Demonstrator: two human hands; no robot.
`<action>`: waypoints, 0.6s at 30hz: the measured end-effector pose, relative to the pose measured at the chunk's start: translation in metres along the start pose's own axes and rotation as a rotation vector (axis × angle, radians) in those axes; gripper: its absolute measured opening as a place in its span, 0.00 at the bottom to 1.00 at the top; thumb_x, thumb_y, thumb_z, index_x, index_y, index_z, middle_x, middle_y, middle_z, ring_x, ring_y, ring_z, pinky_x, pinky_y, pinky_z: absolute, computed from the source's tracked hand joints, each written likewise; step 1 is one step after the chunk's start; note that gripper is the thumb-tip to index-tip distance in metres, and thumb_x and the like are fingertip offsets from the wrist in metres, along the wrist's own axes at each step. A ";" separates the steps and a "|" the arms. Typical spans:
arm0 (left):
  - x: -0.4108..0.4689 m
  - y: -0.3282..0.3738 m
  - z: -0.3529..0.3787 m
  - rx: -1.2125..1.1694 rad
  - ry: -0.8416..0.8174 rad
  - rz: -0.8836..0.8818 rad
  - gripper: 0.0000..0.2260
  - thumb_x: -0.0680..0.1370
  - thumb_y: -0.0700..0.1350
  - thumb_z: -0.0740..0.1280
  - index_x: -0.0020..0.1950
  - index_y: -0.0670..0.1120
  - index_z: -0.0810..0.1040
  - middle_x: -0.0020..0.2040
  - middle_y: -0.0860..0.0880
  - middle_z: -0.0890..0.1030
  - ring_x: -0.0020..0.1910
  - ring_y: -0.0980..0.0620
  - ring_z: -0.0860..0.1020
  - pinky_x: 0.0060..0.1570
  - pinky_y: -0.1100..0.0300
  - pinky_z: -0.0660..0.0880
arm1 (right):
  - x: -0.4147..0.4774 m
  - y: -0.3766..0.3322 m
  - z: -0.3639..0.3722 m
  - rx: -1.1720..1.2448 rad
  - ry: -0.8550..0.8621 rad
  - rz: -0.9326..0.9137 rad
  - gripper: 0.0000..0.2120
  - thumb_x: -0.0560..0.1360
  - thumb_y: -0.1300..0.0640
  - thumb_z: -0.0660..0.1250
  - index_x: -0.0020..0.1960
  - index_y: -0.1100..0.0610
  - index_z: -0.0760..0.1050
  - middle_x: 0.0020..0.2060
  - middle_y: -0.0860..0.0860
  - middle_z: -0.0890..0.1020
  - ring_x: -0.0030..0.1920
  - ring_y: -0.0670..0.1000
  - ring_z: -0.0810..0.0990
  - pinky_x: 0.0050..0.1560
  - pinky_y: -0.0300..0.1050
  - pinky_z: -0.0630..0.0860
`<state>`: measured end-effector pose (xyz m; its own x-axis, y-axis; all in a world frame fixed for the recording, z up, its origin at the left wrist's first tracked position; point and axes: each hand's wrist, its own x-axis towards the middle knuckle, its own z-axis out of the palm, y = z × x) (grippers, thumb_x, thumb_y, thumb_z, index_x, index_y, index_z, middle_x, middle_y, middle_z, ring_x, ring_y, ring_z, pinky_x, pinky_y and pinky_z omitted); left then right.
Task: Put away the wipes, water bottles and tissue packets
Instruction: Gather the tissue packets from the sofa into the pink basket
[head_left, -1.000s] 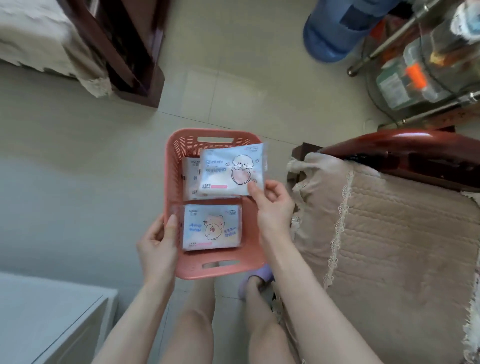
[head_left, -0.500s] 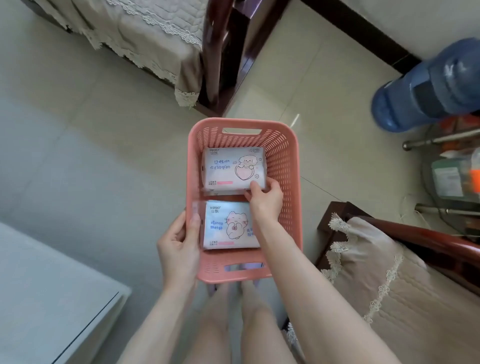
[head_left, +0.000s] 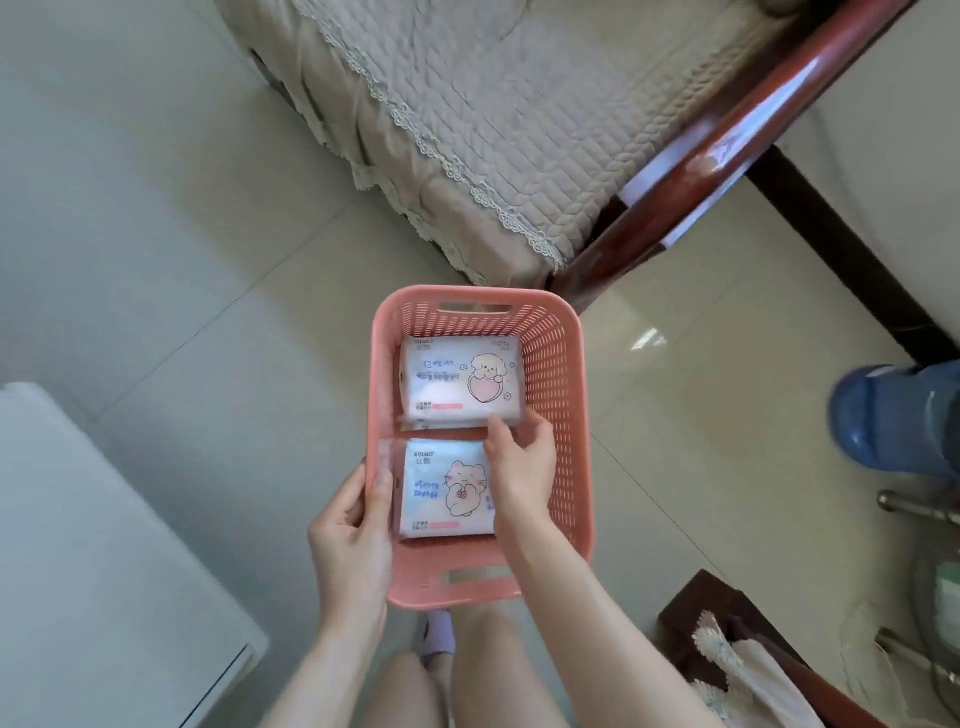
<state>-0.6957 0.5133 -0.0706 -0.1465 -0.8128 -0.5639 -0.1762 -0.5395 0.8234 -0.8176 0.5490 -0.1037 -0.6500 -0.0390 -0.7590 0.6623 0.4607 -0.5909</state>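
1. We hold a pink perforated basket (head_left: 556, 395) above a pale tiled floor (head_left: 208, 322), our left hand (head_left: 353, 540) gripping its left wall, thumb over the rim and fingers curled against the outside.
2. Two tissue packets lie flat inside the basket: the far packet (head_left: 457, 382), printed with a puppy and a heart, sits toward the far handle slot; the near packet (head_left: 441, 488), printed with a cat, lies just beside it toward us.
3. Our right hand (head_left: 519, 467) reaches into the basket, resting over the right part of the near packet, fingertips (head_left: 496, 428) pressed on the far packet's near right corner; whether they pinch it we cannot tell.
4. Beyond the basket stands a wooden-framed seat with a quilted beige cover (head_left: 519, 130); a blue water jug (head_left: 893, 421) lies at right, a white cabinet (head_left: 104, 571) at left.
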 end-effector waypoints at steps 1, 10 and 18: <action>0.013 0.006 0.002 -0.007 0.023 -0.005 0.16 0.80 0.40 0.65 0.47 0.61 0.85 0.47 0.57 0.86 0.45 0.61 0.82 0.42 0.69 0.77 | 0.006 -0.011 0.011 -0.001 -0.032 0.007 0.20 0.76 0.58 0.66 0.67 0.54 0.69 0.47 0.42 0.77 0.53 0.48 0.79 0.59 0.47 0.75; 0.100 0.069 0.022 -0.050 0.172 0.002 0.13 0.80 0.41 0.65 0.48 0.58 0.85 0.48 0.56 0.86 0.47 0.57 0.81 0.47 0.65 0.79 | 0.025 -0.122 0.090 -0.040 -0.231 -0.163 0.15 0.76 0.56 0.66 0.62 0.50 0.71 0.60 0.50 0.77 0.59 0.52 0.78 0.64 0.54 0.74; 0.183 0.146 0.055 -0.120 0.152 0.021 0.12 0.80 0.42 0.65 0.45 0.58 0.85 0.45 0.57 0.86 0.43 0.60 0.79 0.43 0.67 0.78 | 0.058 -0.221 0.149 0.024 -0.242 -0.241 0.15 0.77 0.60 0.66 0.64 0.57 0.72 0.57 0.50 0.78 0.58 0.50 0.80 0.61 0.54 0.77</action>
<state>-0.8014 0.2981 -0.0570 0.0010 -0.8431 -0.5378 -0.0564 -0.5370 0.8417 -0.9466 0.3128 -0.0580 -0.6835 -0.3545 -0.6381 0.5112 0.3915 -0.7651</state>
